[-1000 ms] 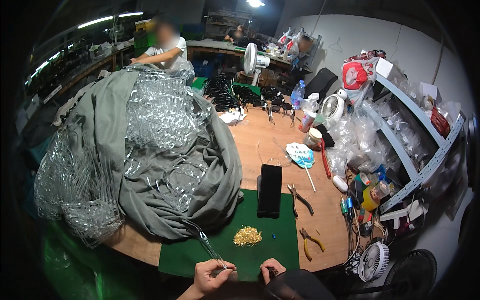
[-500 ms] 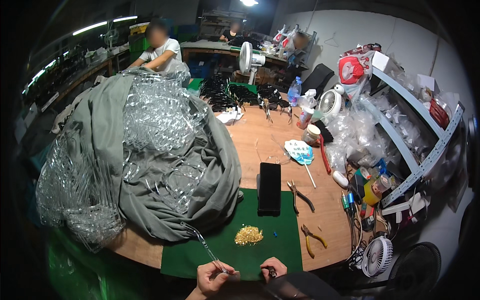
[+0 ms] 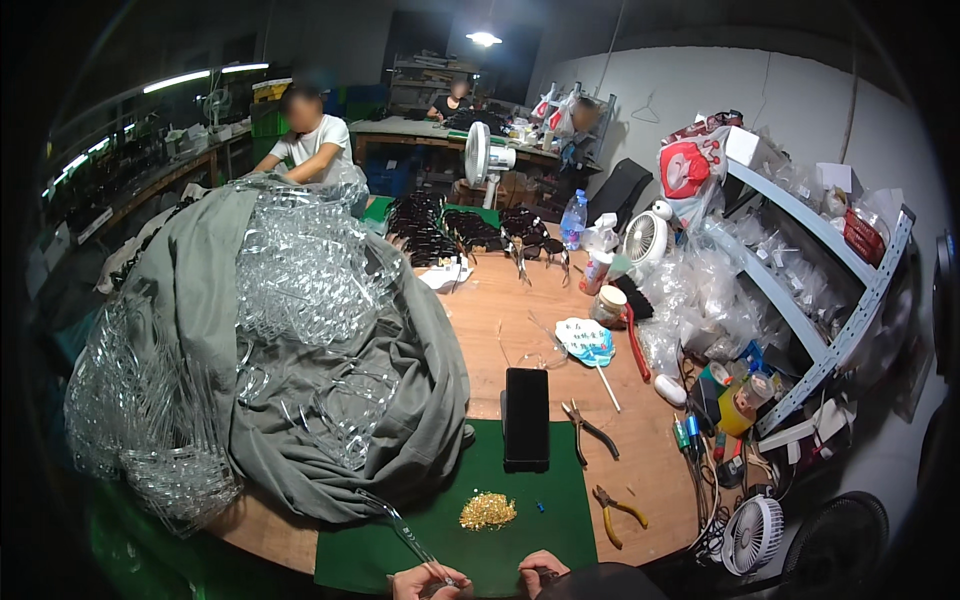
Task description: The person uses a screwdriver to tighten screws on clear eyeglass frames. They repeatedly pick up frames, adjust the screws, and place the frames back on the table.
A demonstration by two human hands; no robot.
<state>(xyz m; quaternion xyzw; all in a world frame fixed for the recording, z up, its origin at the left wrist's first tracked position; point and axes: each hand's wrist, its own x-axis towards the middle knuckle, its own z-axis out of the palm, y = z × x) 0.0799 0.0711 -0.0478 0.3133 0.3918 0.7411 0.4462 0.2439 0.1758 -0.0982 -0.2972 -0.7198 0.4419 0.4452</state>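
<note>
Shifted lower in view, left hand [image 3: 428,583] pinches clear strip [image 3: 404,527] near gold pieces [image 3: 488,511], right hand's [image 3: 543,571] grip unclear.

Background items, positions taken from the right grip [image 3: 543,573].
Ahead, slightly left: black phone [image 3: 527,425], screen dark. Farther ahead and a little right on the desk [image 3: 640,462]: blue-and-white sign [image 3: 585,342] on a white stick; past it, a pale-lidded jar [image 3: 609,304], a red-handled brush [image 3: 637,345] just beside it, and a clear plastic bottle [image 3: 573,222]. Well to the right, slightly ahead: small white fan [image 3: 753,535]. Far ahead-right: second small fan [image 3: 645,238], clear plastic bags [image 3: 692,290], pale metal rack [image 3: 855,325]. Far ahead-left: larger white fan [image 3: 478,152]; farther left, co-worker [image 3: 326,140] in a white top. High beyond: lit lamp [image 3: 484,39].
</note>
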